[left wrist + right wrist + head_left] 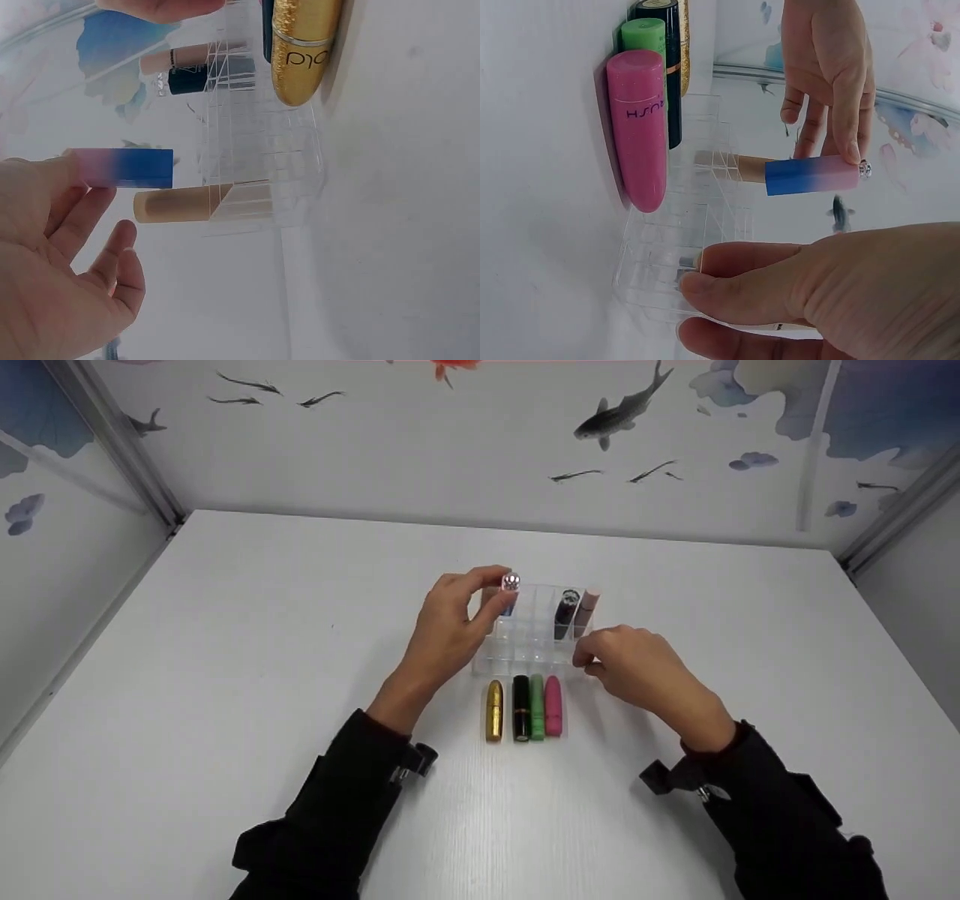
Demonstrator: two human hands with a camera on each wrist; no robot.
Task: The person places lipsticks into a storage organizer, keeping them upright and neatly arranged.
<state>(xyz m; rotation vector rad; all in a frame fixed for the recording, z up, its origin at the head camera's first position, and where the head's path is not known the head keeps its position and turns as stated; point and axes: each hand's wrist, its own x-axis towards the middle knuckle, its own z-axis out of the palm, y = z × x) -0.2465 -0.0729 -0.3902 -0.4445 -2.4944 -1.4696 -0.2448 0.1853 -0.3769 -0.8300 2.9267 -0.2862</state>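
My left hand [450, 622] pinches a lipstick tube [124, 167], pink fading to blue with a jewelled silver end, above the back left of a clear plastic organizer [499, 666]. In the left wrist view, the tube's blue end is apart from the organizer. A beige tube [172, 205] stands in a slot beside it. My right hand [637, 667] grips the organizer's right side near the front, thumb and fingers at its wall. At the back right stand a black tube [565, 619] with a glittery top and a pale pink tube [586, 611].
In front of the organizer lie a gold tube [494, 711], a black and gold tube [521, 709], a green tube [537, 707] and a bright pink tube [553, 706]. The white table [262, 645] meets panels with painted fish [619, 418] behind.
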